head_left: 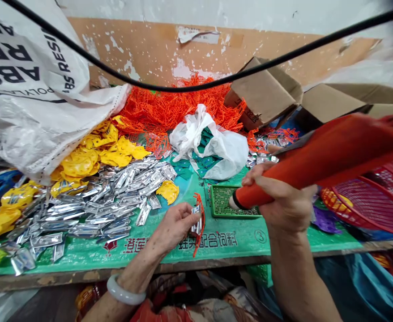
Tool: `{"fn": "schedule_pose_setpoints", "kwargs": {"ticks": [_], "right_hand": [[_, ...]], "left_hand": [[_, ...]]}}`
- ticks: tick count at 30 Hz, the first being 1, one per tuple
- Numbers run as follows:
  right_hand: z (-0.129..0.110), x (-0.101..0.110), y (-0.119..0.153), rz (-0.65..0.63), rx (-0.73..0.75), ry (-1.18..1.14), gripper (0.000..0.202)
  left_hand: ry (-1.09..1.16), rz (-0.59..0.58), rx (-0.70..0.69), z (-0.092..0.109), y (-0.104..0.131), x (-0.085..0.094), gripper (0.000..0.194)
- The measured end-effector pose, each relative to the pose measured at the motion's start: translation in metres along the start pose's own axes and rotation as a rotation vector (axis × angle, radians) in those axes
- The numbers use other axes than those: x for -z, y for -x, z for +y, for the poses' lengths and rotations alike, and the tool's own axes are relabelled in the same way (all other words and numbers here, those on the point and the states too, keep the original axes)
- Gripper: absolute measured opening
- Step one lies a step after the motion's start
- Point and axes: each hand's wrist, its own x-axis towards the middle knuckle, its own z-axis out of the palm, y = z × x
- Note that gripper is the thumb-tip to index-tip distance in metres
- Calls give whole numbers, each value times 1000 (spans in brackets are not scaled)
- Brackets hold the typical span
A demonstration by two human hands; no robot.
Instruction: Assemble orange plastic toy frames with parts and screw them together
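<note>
Between its thumb and fingers, my left hand [178, 223] pinches a small silver plate [195, 220] together with a thin orange plastic strip [201, 219], low over the green table cover. My right hand [284, 197] is wrapped around a thick red tool [304, 161], which looks like an electric screwdriver. Its black-banded, pale tip [233, 202] points down at a green perforated tray [218, 213] with tiny metal pieces in it, probably screws. Whether the tip touches them I cannot tell. A single yellow plastic piece [168, 192] lies beyond my left hand.
Silver plates [96, 210] spread over the left side, with yellow plastic parts [82, 161] behind them. A heap of orange strips [169, 107] and a white plastic bag [230, 150] lie at the back. Cardboard boxes [266, 89] and a red basket [381, 197] stand right. A black cable [183, 88] crosses overhead.
</note>
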Motion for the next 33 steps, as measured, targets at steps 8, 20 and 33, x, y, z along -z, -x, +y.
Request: {"fn": "schedule_pose_setpoints", "kwargs": {"ticks": [8,20,33], "right_hand": [[-32,-28,28,-254,-110,-89,33],[-10,-32,37,-325,-111,135,14],[-11,-35,41,-380,-111,171,11]], "left_hand": [[25,-6,-76,-8,-1,-2,21],[74,-32,-112,-21,-7,-3,15],[56,-5,-112,-21,-7,-3,24]]}}
